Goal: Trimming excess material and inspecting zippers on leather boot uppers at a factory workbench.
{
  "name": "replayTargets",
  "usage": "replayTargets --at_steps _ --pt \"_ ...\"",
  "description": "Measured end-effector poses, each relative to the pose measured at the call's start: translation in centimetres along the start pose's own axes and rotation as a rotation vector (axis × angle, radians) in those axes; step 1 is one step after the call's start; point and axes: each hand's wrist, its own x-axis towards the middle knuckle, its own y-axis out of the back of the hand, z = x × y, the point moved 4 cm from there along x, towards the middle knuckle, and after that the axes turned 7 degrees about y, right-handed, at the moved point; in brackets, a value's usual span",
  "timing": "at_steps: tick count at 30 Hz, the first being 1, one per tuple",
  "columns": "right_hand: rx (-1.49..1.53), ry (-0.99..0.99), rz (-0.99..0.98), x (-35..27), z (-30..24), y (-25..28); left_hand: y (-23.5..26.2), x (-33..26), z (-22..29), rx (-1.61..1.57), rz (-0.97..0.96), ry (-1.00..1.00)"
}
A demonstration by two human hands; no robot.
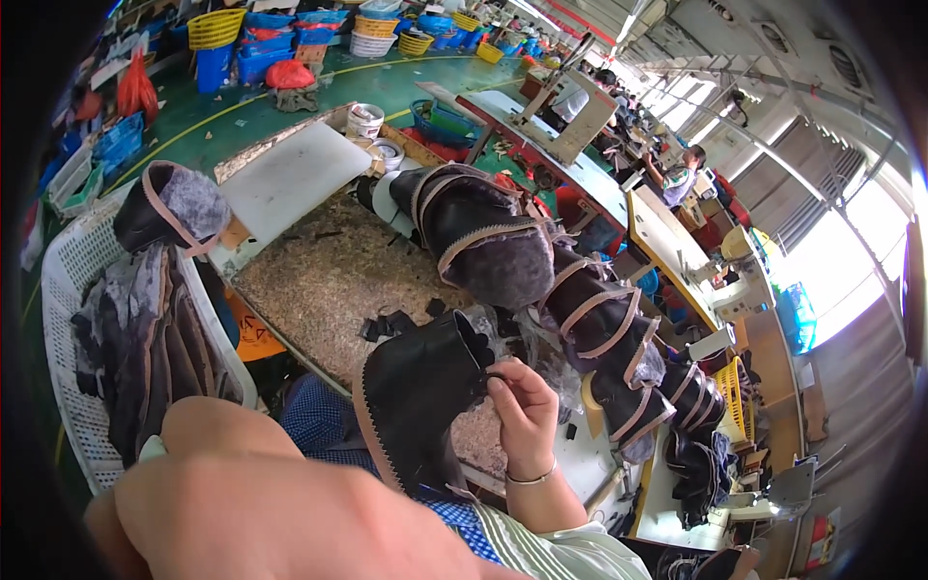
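A black leather boot upper [416, 387] with a pinkish zigzag-cut edge lies over my lap at the front of the workbench. My right hand [527, 416], a bracelet at its wrist, pinches the upper's right rim between thumb and fingers. A small dark bit shows at those fingertips; I cannot make out whether it is separate. Close to the camera, my left hand [280, 493] fills the lower left, large and blurred, with its fingers hidden. Small black scraps [387, 325] lie on the bench just beyond the upper.
The worn bench [319, 280] carries a pale board [295, 179] and white tubs [365, 120]. Fur-lined boot uppers [483, 237] form a long row rightward. At left, a white basket [72, 387] holds more uppers. A hammer [607, 486] lies right. A person [679, 182] sits farther off.
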Motion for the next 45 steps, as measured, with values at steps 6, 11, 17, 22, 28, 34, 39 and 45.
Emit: replayTargets --at_steps 6,11,17,22,28,34,39,45 --pt "-0.019 0.001 0.002 -0.1 0.0 0.2 0.4 0.3 0.2 -0.033 -0.24 0.076" --pt "-0.052 -0.019 0.032 0.3 0.1 0.5 1.4 0.8 0.6 -0.074 -0.423 0.142" --pt "-0.187 0.103 -0.059 2.8 -1.5 0.1 8.5 -1.5 0.9 0.327 0.036 -0.171" --pt "-0.046 0.087 -0.141 3.6 -1.8 -1.3 14.8 -2.3 -3.0 1.822 0.36 0.214" --pt "-0.343 0.241 -0.296 4.4 -1.7 -2.6 16.1 -3.3 -2.7 1.326 0.342 0.324" --pt "-0.359 0.143 -0.358 4.7 -1.3 -2.7 16.9 -4.5 -2.3 1.236 0.429 0.349" --pt "-0.362 0.129 -0.372 4.7 -1.8 -3.0 16.9 -5.0 -2.4 1.162 0.441 0.308" --pt "-0.375 0.19 -0.39 4.6 -1.8 -3.5 16.8 -5.4 -2.1 1.15 0.464 0.325"
